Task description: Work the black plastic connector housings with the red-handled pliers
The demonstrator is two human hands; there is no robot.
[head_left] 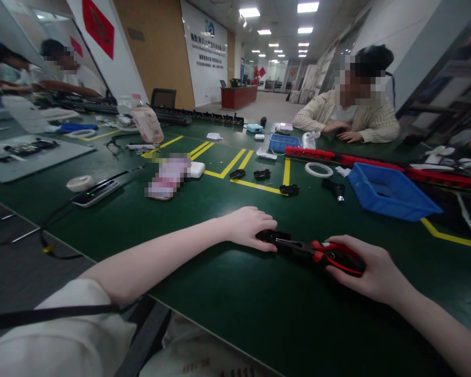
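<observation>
On the green table (227,283) my right hand (367,269) is wrapped round the red and black handles of a pair of pliers (329,254). The pliers' jaws point left, toward a small black part (272,236). My left hand (249,226) has its fingers curled over that black part and pins it to the table. Both hands lie close together near the table's front edge.
A blue bin (390,191) stands to the right, with a long red rail (377,162) behind it. Several small black parts (262,174), a white tape ring (318,169) and a phone (96,192) lie on the table. A person in a striped shirt (351,118) sits across the table.
</observation>
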